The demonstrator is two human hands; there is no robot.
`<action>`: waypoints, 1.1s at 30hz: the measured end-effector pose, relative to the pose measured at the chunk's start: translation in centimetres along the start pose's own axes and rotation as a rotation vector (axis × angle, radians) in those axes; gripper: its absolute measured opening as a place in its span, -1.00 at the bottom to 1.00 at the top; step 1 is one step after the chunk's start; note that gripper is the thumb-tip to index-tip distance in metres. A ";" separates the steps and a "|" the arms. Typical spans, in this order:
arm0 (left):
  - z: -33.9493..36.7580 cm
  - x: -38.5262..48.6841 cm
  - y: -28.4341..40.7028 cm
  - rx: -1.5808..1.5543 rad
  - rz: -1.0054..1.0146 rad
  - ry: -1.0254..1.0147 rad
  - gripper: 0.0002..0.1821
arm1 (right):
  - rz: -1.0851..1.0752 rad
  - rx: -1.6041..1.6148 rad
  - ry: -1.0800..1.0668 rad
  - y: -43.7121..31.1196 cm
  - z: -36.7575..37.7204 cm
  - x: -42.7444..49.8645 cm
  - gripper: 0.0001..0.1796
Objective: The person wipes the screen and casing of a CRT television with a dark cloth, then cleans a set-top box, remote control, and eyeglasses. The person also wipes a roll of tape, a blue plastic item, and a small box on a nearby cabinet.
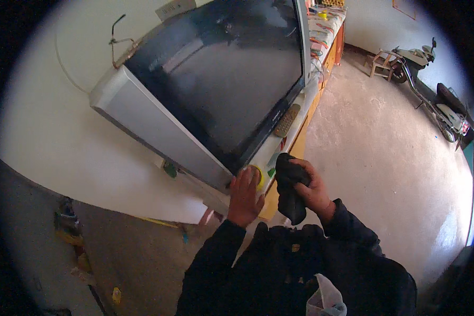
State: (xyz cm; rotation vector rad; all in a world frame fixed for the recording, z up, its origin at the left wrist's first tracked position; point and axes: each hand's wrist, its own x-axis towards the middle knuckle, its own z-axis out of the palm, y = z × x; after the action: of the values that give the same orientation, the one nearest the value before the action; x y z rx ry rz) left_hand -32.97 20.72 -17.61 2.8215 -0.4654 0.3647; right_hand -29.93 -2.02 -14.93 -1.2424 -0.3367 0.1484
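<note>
My right hand [315,189] grips a bunched dark cloth [290,193] just off the cabinet's front edge. My left hand [245,199] lies palm down at the lower corner of a silver-framed television [229,83], fingers extended and thumb apart. Partly under its fingers is a round thing with a yellow rim [260,176]; whether the fingers press on it I cannot tell. A remote control [287,120] rests on the cabinet top along the base of the screen. The screen is dark with reflections.
Small items crowd the patterned cover [324,27] on the long wooden cabinet [329,59]. A bent metal rod [118,41] rises behind the television. Right of the cabinet, a motorcycle [426,87] and a small wooden chair [380,65] stand by the wall on the concrete floor [379,150].
</note>
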 end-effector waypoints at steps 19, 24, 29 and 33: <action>-15.1 7.8 -4.2 0.426 -0.283 1.061 0.07 | -0.959 -0.500 0.279 -4.0 10.1 19.7 -0.22; -14.8 7.9 -3.6 0.442 -0.397 1.061 0.04 | -1.172 -0.705 -0.160 -0.1 11.1 16.7 -0.17; -14.7 7.7 -3.0 0.449 -0.532 1.018 0.04 | -1.202 -0.796 -0.107 -1.6 6.0 20.7 -0.20; -14.5 7.7 -3.1 0.432 -0.522 1.062 0.03 | -0.795 -0.385 0.491 -3.8 4.7 23.9 -0.16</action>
State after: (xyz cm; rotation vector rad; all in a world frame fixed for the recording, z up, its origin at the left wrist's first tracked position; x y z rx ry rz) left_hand -27.77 25.65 -2.56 2.4444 0.6113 1.8141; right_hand -9.24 7.97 -5.97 -1.3830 -0.4145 -0.9254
